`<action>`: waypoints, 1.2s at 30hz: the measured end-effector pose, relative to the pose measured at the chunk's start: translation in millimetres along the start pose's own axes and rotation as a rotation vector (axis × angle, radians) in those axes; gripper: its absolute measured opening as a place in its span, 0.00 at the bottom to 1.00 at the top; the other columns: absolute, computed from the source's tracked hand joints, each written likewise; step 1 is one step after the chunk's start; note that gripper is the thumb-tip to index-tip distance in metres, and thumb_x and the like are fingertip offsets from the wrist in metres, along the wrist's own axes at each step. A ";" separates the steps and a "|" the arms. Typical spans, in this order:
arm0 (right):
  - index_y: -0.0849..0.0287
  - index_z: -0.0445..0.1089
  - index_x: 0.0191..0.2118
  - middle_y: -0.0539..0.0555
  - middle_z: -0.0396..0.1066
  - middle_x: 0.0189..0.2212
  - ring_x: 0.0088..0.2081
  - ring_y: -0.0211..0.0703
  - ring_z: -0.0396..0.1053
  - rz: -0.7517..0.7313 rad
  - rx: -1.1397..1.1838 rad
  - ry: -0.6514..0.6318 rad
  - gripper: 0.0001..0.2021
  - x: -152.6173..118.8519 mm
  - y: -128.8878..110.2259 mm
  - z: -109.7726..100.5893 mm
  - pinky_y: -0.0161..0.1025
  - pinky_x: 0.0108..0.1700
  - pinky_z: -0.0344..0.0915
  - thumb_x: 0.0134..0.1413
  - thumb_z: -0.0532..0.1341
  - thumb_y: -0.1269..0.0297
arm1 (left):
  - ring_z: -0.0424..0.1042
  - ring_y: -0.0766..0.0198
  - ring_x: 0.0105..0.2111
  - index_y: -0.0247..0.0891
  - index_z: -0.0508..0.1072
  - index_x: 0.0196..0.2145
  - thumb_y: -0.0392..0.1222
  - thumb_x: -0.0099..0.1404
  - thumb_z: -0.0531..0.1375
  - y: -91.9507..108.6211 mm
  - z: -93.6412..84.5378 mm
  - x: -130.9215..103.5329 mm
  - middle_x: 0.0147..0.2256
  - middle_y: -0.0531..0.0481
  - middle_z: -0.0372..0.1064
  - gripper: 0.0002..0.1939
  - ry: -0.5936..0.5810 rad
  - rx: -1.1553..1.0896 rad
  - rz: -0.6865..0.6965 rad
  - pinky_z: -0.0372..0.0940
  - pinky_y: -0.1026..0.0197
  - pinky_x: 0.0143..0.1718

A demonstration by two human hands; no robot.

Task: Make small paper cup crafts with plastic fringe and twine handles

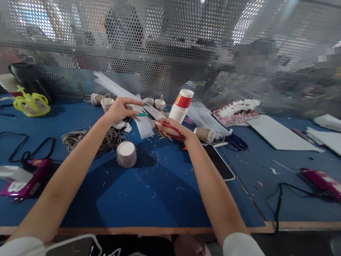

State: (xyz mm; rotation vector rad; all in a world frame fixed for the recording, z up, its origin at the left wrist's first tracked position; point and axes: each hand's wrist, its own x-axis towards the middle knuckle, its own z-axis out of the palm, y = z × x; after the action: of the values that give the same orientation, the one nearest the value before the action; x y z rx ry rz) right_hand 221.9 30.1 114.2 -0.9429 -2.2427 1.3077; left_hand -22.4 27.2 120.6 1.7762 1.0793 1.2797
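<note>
My right hand (pixel 169 129) grips red-handled scissors (pixel 175 130), their dark blades pointing up and left toward my left hand. My left hand (pixel 123 109) hovers just left of the blade tips, thumb and forefinger stretched out and apart. Teal shows at its thumb tip, perhaps a long nail. Behind and below the fingers lie translucent white strips (pixel 118 86). A stack of paper cups (pixel 182 104) with a red band stands tilted beyond the scissors. Under my left wrist is a tangle of grey-brown cord (pixel 79 140). Nearer me sits a roll of tape (pixel 126 154).
A yellow crown-shaped piece (pixel 32 103) and a black jug (pixel 30 79) stand at the far left. Purple power strips (pixel 32 179) with cables lie on both sides. At right are a tablet (pixel 218 161), a twine spool (pixel 204 135) and white boards (pixel 282 135). Perforated metal (pixel 161 36) closes the back.
</note>
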 end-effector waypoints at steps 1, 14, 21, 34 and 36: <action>0.56 0.58 0.24 0.45 0.57 0.15 0.15 0.30 0.52 -0.005 0.011 0.002 0.23 -0.5 0.3 -0.8 0.32 0.15 0.52 0.55 0.59 0.42 | 0.66 0.73 0.15 0.31 0.79 0.42 0.35 0.48 0.72 1.0 -0.2 -0.7 0.15 0.56 0.68 0.21 -0.022 -0.003 0.003 0.63 0.72 0.18; 0.56 0.60 0.27 0.47 0.59 0.21 0.20 0.33 0.54 -0.147 0.097 -0.130 0.23 -3.2 5.9 -6.0 0.34 0.21 0.55 0.56 0.57 0.39 | 0.64 0.75 0.16 0.32 0.74 0.51 0.35 0.48 0.71 13.4 -0.6 -6.4 0.25 0.53 0.74 0.30 -0.173 0.016 0.062 0.55 0.73 0.15; 0.55 0.61 0.28 0.49 0.61 0.23 0.25 0.39 0.59 -0.170 -0.047 -0.092 0.21 -4.7 -0.6 -4.5 0.39 0.29 0.65 0.59 0.54 0.41 | 0.56 0.77 0.15 0.33 0.74 0.49 0.35 0.48 0.70 14.4 0.1 -6.1 0.20 0.57 0.67 0.28 -0.200 0.046 0.082 0.51 0.72 0.15; 0.54 0.60 0.26 0.49 0.60 0.21 0.21 0.38 0.58 -0.145 0.002 -0.060 0.23 -2.1 4.6 -4.2 0.38 0.22 0.59 0.56 0.54 0.38 | 0.54 0.76 0.15 0.33 0.70 0.55 0.36 0.49 0.70 19.9 -1.4 -9.3 0.21 0.57 0.67 0.34 -0.215 0.029 0.074 0.50 0.70 0.15; 0.54 0.60 0.26 0.49 0.61 0.21 0.22 0.37 0.58 -0.131 -0.008 -0.040 0.22 -2.1 3.4 -3.4 0.38 0.23 0.60 0.56 0.55 0.39 | 0.53 0.76 0.15 0.33 0.69 0.55 0.36 0.49 0.70 19.1 -1.4 -9.1 0.20 0.58 0.66 0.35 -0.215 0.025 0.076 0.50 0.70 0.15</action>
State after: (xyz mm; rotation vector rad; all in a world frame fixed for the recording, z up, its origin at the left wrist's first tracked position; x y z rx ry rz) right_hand 226.7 31.8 113.0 -0.7650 -2.2987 1.2715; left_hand -20.9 11.0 134.2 1.9395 0.9186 1.0937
